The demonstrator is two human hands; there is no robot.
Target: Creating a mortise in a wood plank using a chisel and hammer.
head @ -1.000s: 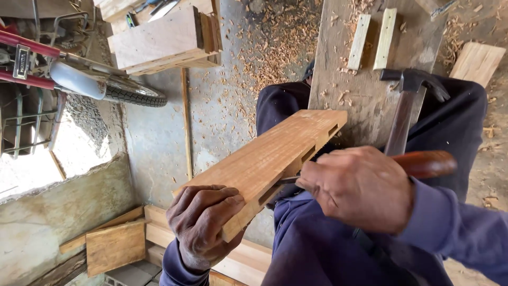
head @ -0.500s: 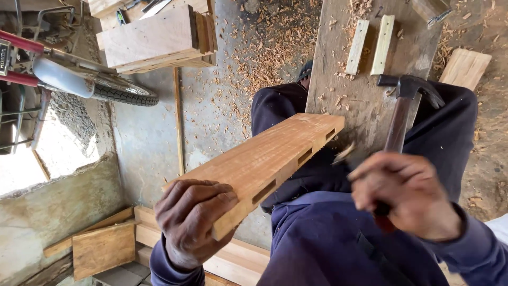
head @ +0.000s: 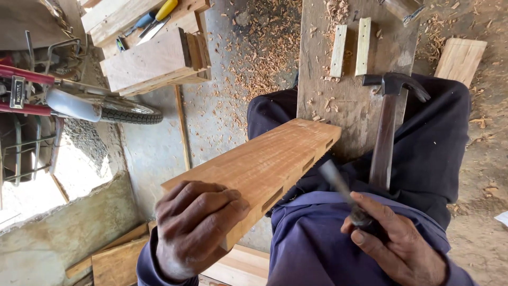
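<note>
Two hands worked: my left hand (head: 198, 228) clamped the near end of a mortised wooden board (head: 264, 164) slanting above my lap, my right hand (head: 394, 238) closed round a blurred chisel (head: 338, 188). Beyond, a hammer (head: 389, 122) lay across the plank worktop (head: 349, 69), shavings littering the concrete floor (head: 222, 106).

slotted reddish wooden board (head: 264, 164) tilted across lap, blurred chisel (head: 344, 193) beside it
</note>
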